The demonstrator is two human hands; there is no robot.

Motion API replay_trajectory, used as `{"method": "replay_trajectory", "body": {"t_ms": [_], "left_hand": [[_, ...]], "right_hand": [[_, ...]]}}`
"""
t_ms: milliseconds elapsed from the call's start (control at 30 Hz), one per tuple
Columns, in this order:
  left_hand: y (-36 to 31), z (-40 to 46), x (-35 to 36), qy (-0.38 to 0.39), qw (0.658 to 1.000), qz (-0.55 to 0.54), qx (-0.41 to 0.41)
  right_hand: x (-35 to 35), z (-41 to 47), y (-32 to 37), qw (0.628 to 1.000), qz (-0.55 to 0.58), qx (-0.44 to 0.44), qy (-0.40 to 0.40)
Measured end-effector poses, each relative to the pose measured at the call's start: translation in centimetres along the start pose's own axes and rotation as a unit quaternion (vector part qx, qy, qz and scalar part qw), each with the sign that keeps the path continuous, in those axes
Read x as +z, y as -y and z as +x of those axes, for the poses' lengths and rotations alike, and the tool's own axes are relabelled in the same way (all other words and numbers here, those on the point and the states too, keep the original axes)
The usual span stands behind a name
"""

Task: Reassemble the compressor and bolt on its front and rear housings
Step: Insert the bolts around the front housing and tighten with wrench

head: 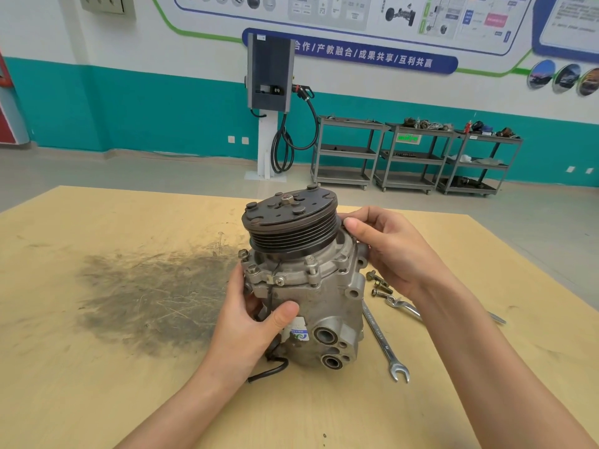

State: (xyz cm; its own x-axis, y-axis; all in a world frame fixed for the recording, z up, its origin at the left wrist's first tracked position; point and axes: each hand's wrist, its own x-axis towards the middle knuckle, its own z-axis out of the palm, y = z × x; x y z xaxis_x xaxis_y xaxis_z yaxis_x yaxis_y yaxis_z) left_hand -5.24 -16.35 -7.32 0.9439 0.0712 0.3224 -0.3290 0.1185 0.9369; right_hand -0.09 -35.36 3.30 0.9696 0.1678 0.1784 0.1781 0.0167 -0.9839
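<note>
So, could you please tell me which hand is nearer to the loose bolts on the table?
Right. The right hand is just above the loose bolts; the left hand holds the compressor's far side.

Compressor (308, 286) stands pulley-up on the table (97, 400), left hand (249, 328) on its left flank, right hand (392, 251) at its upper right, bolts (379, 283) and wrenches (385, 345) right of it.

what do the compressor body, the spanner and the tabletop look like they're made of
Compressor: likely cast aluminium, dull grey, matte, grimy. Spanner: polished steel by its bright shine, probably chromed. Tabletop: seemingly plywood or board, pale yellow, scratched, with a dark smear.
</note>
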Motion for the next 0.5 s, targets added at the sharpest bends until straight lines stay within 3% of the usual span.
{"method": "replay_trajectory", "body": {"t_ms": [500], "left_hand": [[0.20,0.17,-0.05,0.000,1.000,0.007,0.017]], "right_hand": [[0.31,-0.18,-0.69,0.999,-0.022,-0.022,-0.028]]}}
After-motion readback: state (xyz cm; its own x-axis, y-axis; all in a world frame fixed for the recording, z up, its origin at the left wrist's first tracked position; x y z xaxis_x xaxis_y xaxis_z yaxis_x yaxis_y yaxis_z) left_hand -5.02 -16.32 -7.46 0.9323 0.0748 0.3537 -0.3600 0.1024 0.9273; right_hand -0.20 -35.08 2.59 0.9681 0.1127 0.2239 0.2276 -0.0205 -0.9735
